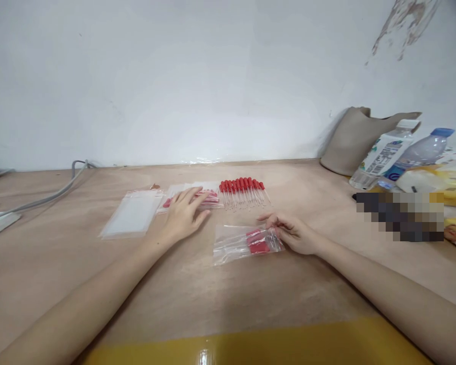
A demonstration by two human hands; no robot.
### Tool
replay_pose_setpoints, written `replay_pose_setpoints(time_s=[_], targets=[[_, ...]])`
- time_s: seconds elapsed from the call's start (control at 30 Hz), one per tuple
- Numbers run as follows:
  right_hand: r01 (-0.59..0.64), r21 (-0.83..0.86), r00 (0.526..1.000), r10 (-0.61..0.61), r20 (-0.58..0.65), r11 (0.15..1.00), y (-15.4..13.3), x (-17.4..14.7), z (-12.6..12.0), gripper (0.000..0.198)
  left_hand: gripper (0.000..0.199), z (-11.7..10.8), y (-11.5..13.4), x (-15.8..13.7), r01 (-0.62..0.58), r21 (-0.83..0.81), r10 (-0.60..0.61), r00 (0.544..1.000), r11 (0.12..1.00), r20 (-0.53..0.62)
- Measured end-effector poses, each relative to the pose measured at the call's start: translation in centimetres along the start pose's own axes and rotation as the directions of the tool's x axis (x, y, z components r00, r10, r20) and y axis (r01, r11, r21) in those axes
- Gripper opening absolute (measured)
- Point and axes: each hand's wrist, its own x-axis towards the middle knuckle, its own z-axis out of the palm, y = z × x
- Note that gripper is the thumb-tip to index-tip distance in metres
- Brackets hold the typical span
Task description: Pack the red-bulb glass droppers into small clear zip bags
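Observation:
My right hand pinches the edge of a clear zip bag, which lies low over the table with red-bulbed droppers inside. My left hand is open, palm down with spread fingers, on or just above some clear bags with red contents. A row of loose droppers with red bulbs and clear, thin stems lies just beyond the hands, bulbs towards the wall. Left of my left hand is a stack of flat, clear zip bags.
Along the right stand a grey-brown container, a bottle with a white cap and one with a blue cap, beside yellow packaging. A grey cable crosses the left side. A white wall bounds the back.

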Motion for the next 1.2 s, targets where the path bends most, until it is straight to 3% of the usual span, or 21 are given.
replay_pose_setpoints(time_s=[0.13, 0.27, 0.4, 0.53, 0.63, 0.77, 0.87, 1.07, 1.13, 1.2], targets=[[-0.081, 0.113, 0.997, 0.082, -0.002, 0.990, -0.1, 0.0, -0.2, 0.016, 0.048, -0.4, -1.8, 2.0, -0.044, 0.122, 0.037, 0.998, 0.992, 0.058], [-0.211, 0.298, 0.977, 0.209, 0.040, 0.931, -0.1, -0.2, -0.5, 0.019, 0.066, 0.2, -3.2, 3.4, -0.092, 0.120, 0.064, 0.973, 0.989, 0.221], [-0.311, 0.476, 0.950, 0.283, 0.131, 0.823, -0.2, -0.3, -0.7, 0.019, 0.053, 1.8, -3.5, 3.2, -0.072, 0.076, 0.043, 0.944, 0.994, 0.327], [-0.314, 0.526, 0.947, 0.221, 0.233, 0.790, -0.7, -0.2, -0.8, 0.016, 0.041, 2.7, -3.4, 2.1, -0.025, 0.094, -0.003, 0.959, 0.995, 0.285], [-0.267, 0.546, 0.949, 0.117, 0.294, 0.794, -1.3, -0.2, -0.3, 0.028, 0.039, 2.6, -4.4, 1.3, 0.014, 0.116, -0.043, 0.965, 0.993, 0.257], [-0.024, 0.308, 0.991, -0.018, 0.135, 0.951, -2.0, -0.1, 1.6, 0.035, 0.041, 2.2, -6.2, 0.2, 0.056, 0.149, -0.093, 0.962, 0.987, 0.257], [0.178, 0.110, 0.984, -0.180, 0.008, 0.978, -2.2, 0.4, 3.0, 0.033, 0.042, 1.6, -6.5, -0.5, 0.077, 0.174, -0.119, 0.961, 0.982, 0.248], [0.253, 0.002, 0.922, -0.241, -0.304, 0.967, -2.6, 3.4, 3.8, 0.031, 0.055, -0.1, -5.6, -0.9, 0.098, 0.213, -0.113, 0.992, 0.972, 0.061], [0.217, -0.017, 0.870, -0.202, -0.449, 0.976, -2.8, 5.3, 4.0, 0.030, 0.053, -0.7, -5.8, -0.8, 0.269, 0.219, -0.277, 0.961, 0.938, 0.005], [0.138, -0.037, 0.800, -0.134, -0.585, 0.990, -2.9, 7.5, 4.8, 0.028, 0.052, -1.4, -6.6, -0.7, 0.513, 0.279, -0.533, 0.846, 0.812, -0.005]])
